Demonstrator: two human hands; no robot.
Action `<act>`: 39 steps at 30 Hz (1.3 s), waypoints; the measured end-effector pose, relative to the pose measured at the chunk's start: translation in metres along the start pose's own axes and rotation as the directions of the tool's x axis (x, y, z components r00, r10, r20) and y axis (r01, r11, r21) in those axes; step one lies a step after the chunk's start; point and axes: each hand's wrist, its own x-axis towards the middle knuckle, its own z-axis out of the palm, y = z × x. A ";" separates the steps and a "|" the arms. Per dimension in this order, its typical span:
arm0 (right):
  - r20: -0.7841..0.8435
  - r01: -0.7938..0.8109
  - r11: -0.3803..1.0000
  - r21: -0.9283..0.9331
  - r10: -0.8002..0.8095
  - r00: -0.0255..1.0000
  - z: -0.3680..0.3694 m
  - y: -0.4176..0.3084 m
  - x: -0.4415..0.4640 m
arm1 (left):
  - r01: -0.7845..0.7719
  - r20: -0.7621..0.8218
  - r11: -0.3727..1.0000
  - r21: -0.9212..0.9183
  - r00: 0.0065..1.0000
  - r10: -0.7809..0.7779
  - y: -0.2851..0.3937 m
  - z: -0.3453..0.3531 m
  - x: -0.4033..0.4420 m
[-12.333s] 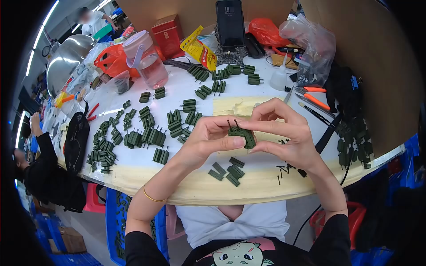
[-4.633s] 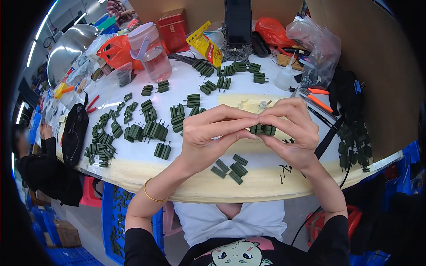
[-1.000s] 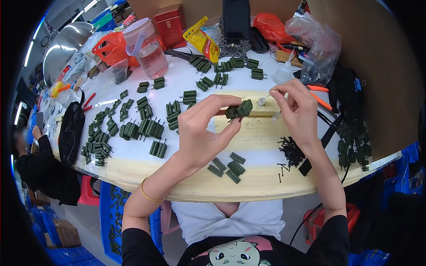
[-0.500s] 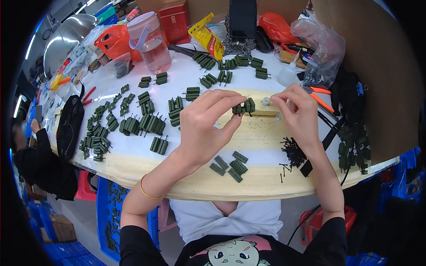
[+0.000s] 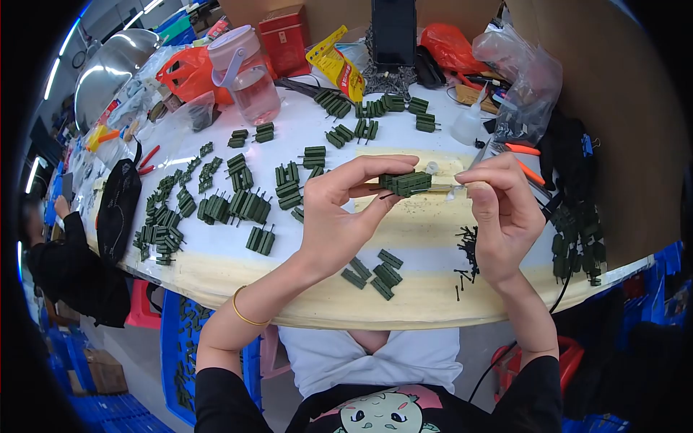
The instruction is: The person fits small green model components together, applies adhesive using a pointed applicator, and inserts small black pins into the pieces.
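Note:
My left hand (image 5: 343, 206) is closed on a dark green ribbed plastic piece (image 5: 406, 183), pinched between thumb and fingers above the table. A thin black pin sticks out near the thumb. To its right, my right hand (image 5: 502, 209) has thumb and forefinger pinched together, a short way from the green piece. Whatever lies in that pinch is too small to make out. Below the right hand is a pile of small black pins (image 5: 468, 252), partly hidden by it. Several loose green pieces (image 5: 386, 278) lie in front of my left hand.
Many green pieces (image 5: 249, 206) are spread over the left of the table. A pink water jug (image 5: 253, 86), a yellow packet (image 5: 336, 61) and a black phone-like slab (image 5: 394, 32) stand at the back. Orange-handled pliers (image 5: 530, 173) lie right. Another person (image 5: 65, 252) sits far left.
The green piece in my left hand has turned, showing its long ribbed side. My right hand has moved slightly right and down, its fingers still pinched.

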 end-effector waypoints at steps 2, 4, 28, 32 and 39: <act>0.002 0.003 1.000 0.007 -0.003 1.000 0.000 0.000 0.000 | -0.002 0.001 1.000 -0.005 1.000 0.002 0.000 0.000 0.000; 0.007 0.005 1.000 0.013 -0.005 1.000 0.000 0.001 -0.001 | -0.004 -0.001 1.000 -0.013 1.000 0.004 0.000 0.000 0.000; 0.256 -0.100 0.955 -0.279 0.174 0.951 0.001 0.015 0.015 | -0.101 -0.029 0.950 0.296 0.993 0.115 -0.006 -0.005 0.001; 0.342 0.027 0.984 -0.174 0.035 0.939 0.002 0.020 0.010 | -0.096 0.010 0.958 0.270 0.995 0.097 -0.007 -0.004 -0.001; 0.386 0.032 0.979 -0.200 0.049 0.921 -0.002 0.016 0.010 | -0.106 0.062 0.940 0.326 0.994 0.090 -0.011 -0.006 -0.004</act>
